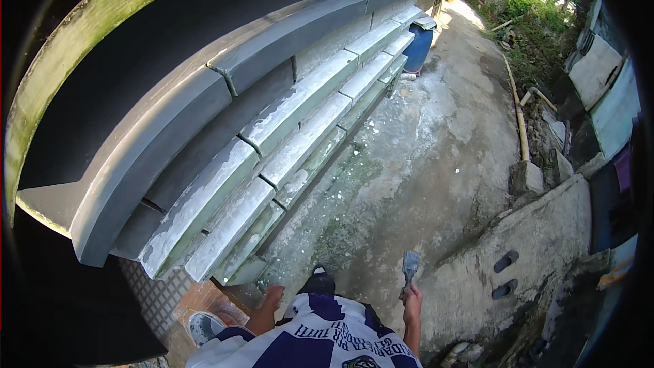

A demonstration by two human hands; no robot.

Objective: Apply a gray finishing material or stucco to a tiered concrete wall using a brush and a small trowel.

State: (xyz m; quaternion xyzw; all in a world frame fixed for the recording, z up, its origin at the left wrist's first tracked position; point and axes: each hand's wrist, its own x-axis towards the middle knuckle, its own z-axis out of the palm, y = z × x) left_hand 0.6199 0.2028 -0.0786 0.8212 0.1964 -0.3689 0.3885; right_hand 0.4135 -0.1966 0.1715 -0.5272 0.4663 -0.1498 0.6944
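The right hand [412,298] holds a flat paintbrush [410,264] by its handle, and the fingers are closed around it with no visible gap. The brush points away from the body, its bristle end up in the view, over the concrete path [443,184]; perhaps it is held so in order that the grey-coated bristles do not touch the striped shirt [306,341]. It is well apart from the stepped ledges.

The left hand [274,296] is low beside the body, near the lower end of the ledges. Its fingers look curled; whether they hold something, I cannot tell.

An open bucket [191,332] with a greyish content stands at the left, by an orange-brown board [204,298]. This place seems chosen to be within easy reach. The upper ledge [163,112] is smooth dark grey, while the lower ledges [303,95] are pale and patchy. Further along, a blue barrel [419,48] stands close to the ledge end.

As for writing, the shirt carries dark capital letters, upside down from here, and part of a badge. On the barrel I can read no label.
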